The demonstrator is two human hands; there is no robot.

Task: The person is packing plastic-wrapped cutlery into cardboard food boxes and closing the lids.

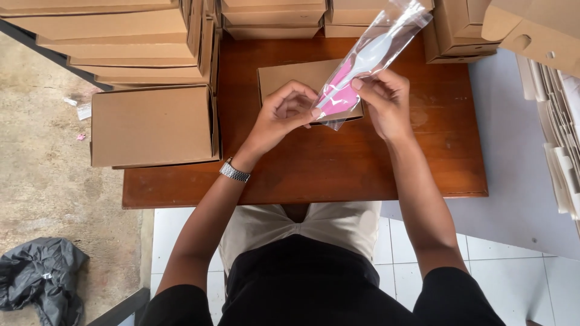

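Both my hands hold a clear plastic sleeve (pixel 379 48) above a brown wooden table (pixel 338 163). Inside the sleeve are a white plastic spoon and a pink folded piece at the lower end. My left hand (pixel 284 111) pinches the sleeve's bottom edge. My right hand (pixel 386 99) grips it a little higher, thumb and fingers on the pink part. The sleeve tilts up and to the right. Under my hands lies a small closed cardboard box (pixel 289 75).
A larger closed cardboard box (pixel 151 124) sits at the table's left edge. Stacks of cardboard boxes (pixel 121 42) line the back and left. Flat folded cartons (pixel 559 102) stand at the right. A black plastic bag (pixel 42 278) lies on the concrete floor at lower left.
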